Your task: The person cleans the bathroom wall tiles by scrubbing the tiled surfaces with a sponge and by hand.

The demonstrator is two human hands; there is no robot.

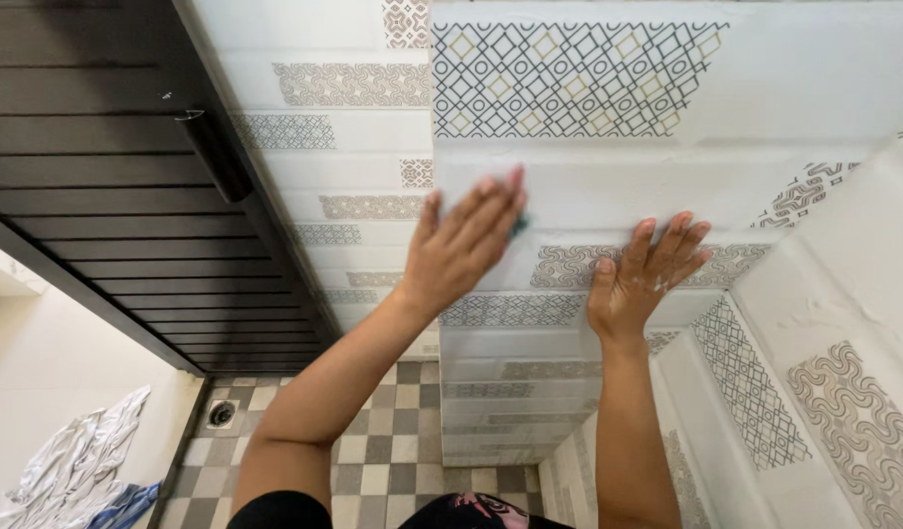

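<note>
White tiled wall [608, 186]: the left hand [461, 250] presses a green scrubber [519, 225] on it; the right hand [640, 279] lies flat, holding nothing.

- I see a small green scrub pad [519, 225], mostly hidden, only a dark green edge showing at three o'clock of my left hand's fingertips.
- It lies pressed flat against the white patterned wall tile [589, 186], at nine o'clock from my right hand.
</note>
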